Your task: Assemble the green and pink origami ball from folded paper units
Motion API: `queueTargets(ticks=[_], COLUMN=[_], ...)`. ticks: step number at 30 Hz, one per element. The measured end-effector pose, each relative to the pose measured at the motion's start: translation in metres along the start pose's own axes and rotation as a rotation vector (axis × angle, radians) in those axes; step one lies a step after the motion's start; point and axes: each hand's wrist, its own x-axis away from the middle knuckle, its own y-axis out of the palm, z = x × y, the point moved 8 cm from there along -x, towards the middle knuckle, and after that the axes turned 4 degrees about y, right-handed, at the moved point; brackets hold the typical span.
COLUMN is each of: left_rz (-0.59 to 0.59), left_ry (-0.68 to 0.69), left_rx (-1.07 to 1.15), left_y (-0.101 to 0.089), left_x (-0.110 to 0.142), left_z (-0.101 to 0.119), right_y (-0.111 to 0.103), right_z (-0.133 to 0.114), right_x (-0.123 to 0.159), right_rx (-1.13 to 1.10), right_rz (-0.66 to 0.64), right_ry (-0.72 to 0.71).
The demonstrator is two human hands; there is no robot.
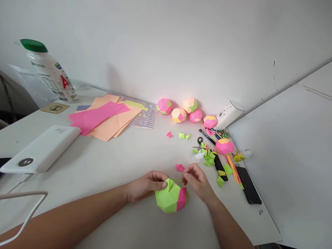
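Observation:
My left hand (pixel 149 185) grips the upper left edge of a folded-paper ball (pixel 168 200), thumb in front and fingers behind. This ball is lime green with a pink panel on its right side, and its top looks open. My right hand (pixel 196 180) hovers at the ball's upper right with its fingers curled together. Whatever those fingertips may hold is too small or hidden to make out. Right by them, a small pink folded paper piece (pixel 180 167) lies on the table.
Several finished paper balls (pixel 178 115) sit along the wall. To the right are green folded pieces (pixel 209 157), scissors (pixel 199 142), a glue bottle (pixel 240 156) and a black phone (pixel 249 185). Paper sheets (pixel 111 119), a white power bank (pixel 43 148) and a green-capped bottle (pixel 50 71) stand left.

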Motion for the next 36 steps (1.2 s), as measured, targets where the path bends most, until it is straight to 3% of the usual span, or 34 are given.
queueTargets(ticks=[2, 4, 10, 19, 25, 32, 36], left_rz=[0.004, 0.007, 0.013, -0.016, -0.021, -0.032, -0.044], left_ry=[-0.007, -0.011, -0.012, -0.006, -0.010, 0.004, -0.005], left_rx=[0.004, 0.006, -0.008, -0.032, -0.038, -0.036, -0.046], left_y=[-0.001, -0.001, -0.001, 0.003, 0.002, 0.002, 0.004], left_x=[0.000, 0.000, 0.000, 0.000, 0.000, 0.000, 0.001], left_z=[-0.001, -0.001, 0.000, 0.001, -0.001, 0.001, 0.001], right_y=[0.023, 0.031, 0.033, 0.040, 0.044, 0.045, 0.037], right_z=[0.016, 0.025, 0.038, 0.039, 0.048, 0.047, 0.045], right_x=[0.001, 0.002, 0.005, 0.008, 0.007, 0.009, 0.006], right_rx=[-0.075, -0.147, -0.270, -0.416, -0.525, -0.489, -0.353], right_rz=[-0.231, -0.295, -0.318, -0.403, -0.387, -0.402, -0.351], right_ry=[0.172, 0.247, 0.365, 0.389, 0.475, 0.489, 0.432])
